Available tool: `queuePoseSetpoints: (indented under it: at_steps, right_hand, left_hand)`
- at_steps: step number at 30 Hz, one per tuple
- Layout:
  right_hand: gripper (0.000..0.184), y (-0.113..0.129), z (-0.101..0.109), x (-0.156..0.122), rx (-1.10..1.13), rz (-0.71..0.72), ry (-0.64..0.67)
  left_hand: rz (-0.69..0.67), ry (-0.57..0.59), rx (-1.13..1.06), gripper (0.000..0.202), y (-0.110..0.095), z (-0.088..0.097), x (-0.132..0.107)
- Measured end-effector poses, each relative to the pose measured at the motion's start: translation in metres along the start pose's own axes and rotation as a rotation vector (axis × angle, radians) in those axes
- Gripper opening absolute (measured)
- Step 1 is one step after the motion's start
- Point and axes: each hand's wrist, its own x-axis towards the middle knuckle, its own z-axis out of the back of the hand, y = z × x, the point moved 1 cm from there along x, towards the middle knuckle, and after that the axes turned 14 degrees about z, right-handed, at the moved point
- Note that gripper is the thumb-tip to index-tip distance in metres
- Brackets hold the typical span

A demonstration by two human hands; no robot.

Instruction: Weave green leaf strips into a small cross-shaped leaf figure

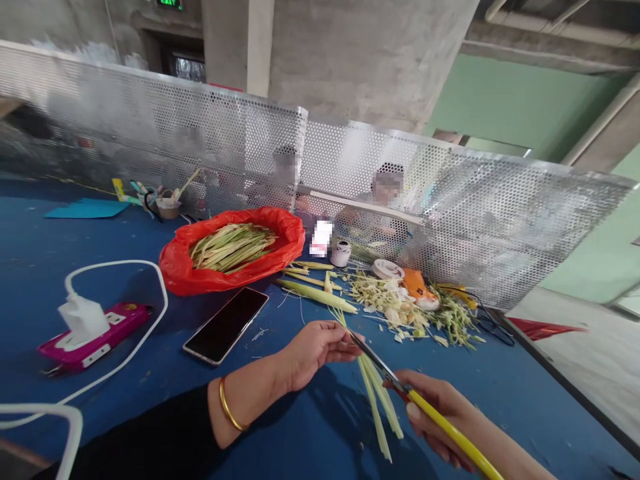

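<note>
Far left on the blue table point(30, 267), a magenta power strip point(123, 321) with a white plug point(83, 319) seated in it, and a white cable point(163, 287) looping round from the plug! Behind those, a bright blue sheet point(87, 209) lies flat, then a small cup point(169, 207) with sticks poking up. Next along, the red bag point(173, 270), wide open, cradling a heap of pale green stalks point(233, 247). Just in front of it, a dark-screened phone point(227, 325) lies at a slant.

Now the middle, and here's the action! A black sleeve point(135, 433), a gold bangle point(227, 405), and the left hand point(315, 353), thumb and fingers pinched together on a few slim strips point(376, 393). The strips hang to the right of those fingertips, over the table, their long ends fanned apart. Beyond the hand lies a long pale husk point(320, 294), with a white jar point(341, 254) behind.

And in from the right, the right hand point(437, 403), fingers wrapped firmly round the yellow handle of the scissors point(445, 427)! The tip is right at the left fingertips, beside the strips; whether the blades are apart, I cannot tell. Past them, a tape roll point(388, 270), pale scraps point(383, 297), an orange packet point(417, 285), greener trimmings point(455, 321), and the mesh screen point(540, 227) running behind.
</note>
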Motion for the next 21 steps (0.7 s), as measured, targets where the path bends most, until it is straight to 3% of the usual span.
queuePoseSetpoints:
  at_steps: [8, 21]
  right_hand:
    - [0.061, 0.008, -0.002, -0.006, 0.022, -0.043, -0.075]
    - [0.052, 0.007, 0.011, 0.01, -0.033, 0.13, 0.082]
  left_hand:
    - [-0.01, 0.018, 0.01, 0.02, 0.002, 0.0, 0.001]
    - [-0.011, 0.034, 0.045, 0.016, 0.007, 0.003, 0.004]
